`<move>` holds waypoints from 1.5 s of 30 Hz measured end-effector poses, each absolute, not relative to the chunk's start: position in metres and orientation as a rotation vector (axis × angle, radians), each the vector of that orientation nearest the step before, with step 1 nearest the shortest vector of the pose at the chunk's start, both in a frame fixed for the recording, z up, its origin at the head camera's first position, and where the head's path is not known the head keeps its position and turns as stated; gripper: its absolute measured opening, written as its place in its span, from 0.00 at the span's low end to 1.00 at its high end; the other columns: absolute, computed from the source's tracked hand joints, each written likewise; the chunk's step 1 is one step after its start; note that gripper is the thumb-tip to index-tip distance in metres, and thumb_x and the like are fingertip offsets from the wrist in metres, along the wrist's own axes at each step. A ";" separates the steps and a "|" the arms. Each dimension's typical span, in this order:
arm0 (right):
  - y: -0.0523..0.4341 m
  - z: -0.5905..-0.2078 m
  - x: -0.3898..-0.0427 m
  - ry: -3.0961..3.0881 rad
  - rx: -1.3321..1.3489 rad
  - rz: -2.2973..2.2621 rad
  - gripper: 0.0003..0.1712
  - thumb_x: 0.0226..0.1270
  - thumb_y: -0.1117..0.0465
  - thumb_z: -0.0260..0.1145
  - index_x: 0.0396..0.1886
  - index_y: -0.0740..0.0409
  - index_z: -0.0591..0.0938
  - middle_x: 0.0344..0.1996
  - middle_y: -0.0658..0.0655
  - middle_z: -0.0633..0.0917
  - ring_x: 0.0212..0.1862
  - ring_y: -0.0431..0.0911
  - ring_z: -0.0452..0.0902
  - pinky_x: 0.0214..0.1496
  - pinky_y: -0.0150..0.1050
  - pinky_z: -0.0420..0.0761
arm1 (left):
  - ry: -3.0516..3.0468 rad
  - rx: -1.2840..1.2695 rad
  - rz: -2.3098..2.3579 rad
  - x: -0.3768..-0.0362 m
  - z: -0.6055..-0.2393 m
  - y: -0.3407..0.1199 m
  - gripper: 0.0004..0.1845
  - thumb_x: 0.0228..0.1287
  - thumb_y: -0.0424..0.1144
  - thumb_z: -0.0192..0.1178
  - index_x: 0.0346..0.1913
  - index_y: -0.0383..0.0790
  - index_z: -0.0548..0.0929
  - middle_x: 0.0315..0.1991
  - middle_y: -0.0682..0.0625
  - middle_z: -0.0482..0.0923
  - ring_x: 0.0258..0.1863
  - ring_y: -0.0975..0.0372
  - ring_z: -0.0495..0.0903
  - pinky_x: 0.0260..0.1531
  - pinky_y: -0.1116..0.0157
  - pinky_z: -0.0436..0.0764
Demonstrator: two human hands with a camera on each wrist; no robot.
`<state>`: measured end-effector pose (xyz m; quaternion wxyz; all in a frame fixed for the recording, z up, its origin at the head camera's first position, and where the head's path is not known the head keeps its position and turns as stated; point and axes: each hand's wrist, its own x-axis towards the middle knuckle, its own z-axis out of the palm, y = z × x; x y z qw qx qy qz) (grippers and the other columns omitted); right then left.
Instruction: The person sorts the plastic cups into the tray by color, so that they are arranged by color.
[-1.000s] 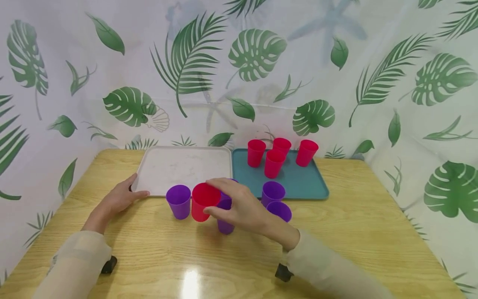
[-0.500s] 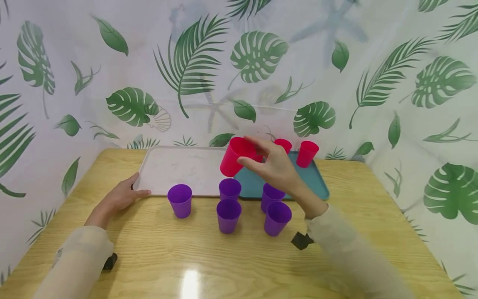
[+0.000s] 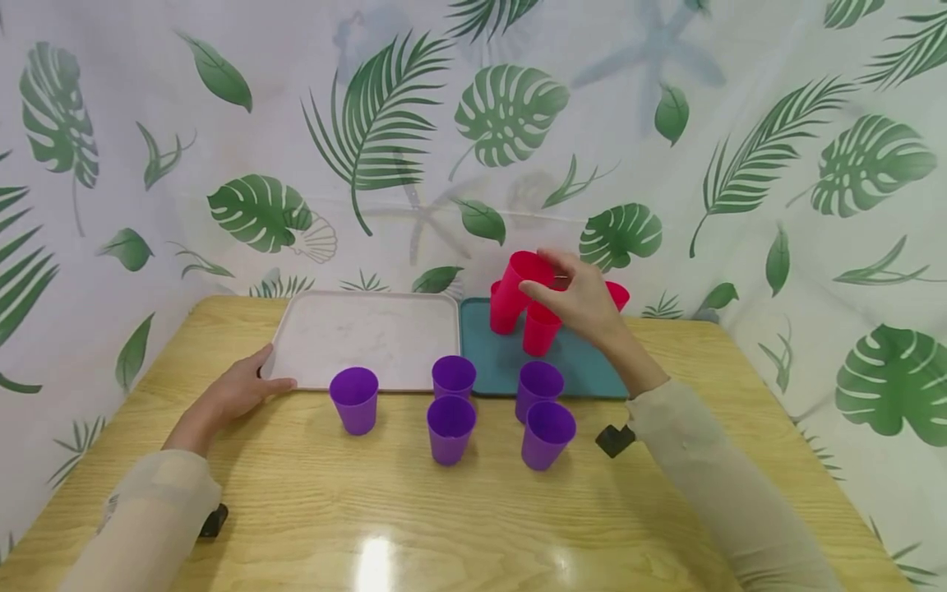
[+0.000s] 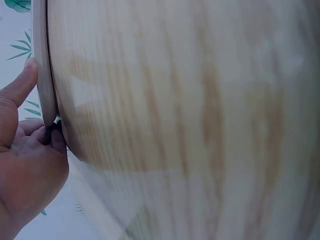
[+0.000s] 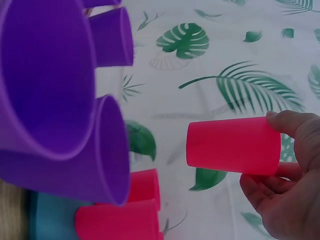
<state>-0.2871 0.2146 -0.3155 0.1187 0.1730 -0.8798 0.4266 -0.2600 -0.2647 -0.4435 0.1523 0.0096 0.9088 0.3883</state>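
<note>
My right hand (image 3: 565, 289) holds a red cup (image 3: 518, 281) in the air above the teal tray (image 3: 584, 370), tilted, close over the other red cups (image 3: 541, 329) standing there. In the right wrist view the red cup (image 5: 232, 145) sits between thumb and fingers (image 5: 295, 131). Several purple cups (image 3: 450, 427) stand on the wooden table (image 3: 311, 493) in front of the trays. My left hand (image 3: 240, 389) rests on the table, thumb and fingers gripping the near left corner of the white tray (image 3: 362, 333). The left wrist view shows that white tray's rim (image 4: 42, 75) against my thumb (image 4: 17, 85).
A leaf-print curtain (image 3: 473, 131) closes off the back and sides of the table. Small black objects lie by my right sleeve (image 3: 614, 440) and my left sleeve (image 3: 213, 521). The white tray holds nothing.
My right hand lifted the red cup from among the purple cups and carried it back and right, over the teal tray. The left hand stayed at the white tray's corner.
</note>
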 end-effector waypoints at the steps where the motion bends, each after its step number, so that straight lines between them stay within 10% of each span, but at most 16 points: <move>1: 0.216 -0.319 -0.290 -2.584 0.502 1.243 0.38 0.68 0.56 0.73 0.74 0.64 0.72 0.67 0.65 0.78 0.61 0.59 0.79 0.61 0.54 0.83 | 2.608 0.030 1.114 -0.260 -0.444 -0.265 0.52 0.77 0.50 0.60 0.80 0.26 0.36 0.79 0.24 0.35 0.78 0.31 0.37 0.76 0.36 0.42; 45: 0.195 -0.392 -0.321 -2.834 0.630 0.945 0.39 0.62 0.57 0.78 0.68 0.72 0.76 0.55 0.69 0.85 0.52 0.60 0.83 0.52 0.54 0.84 | 2.593 0.018 1.147 -0.257 -0.443 -0.264 0.52 0.76 0.50 0.60 0.80 0.27 0.36 0.79 0.24 0.36 0.78 0.32 0.37 0.76 0.36 0.43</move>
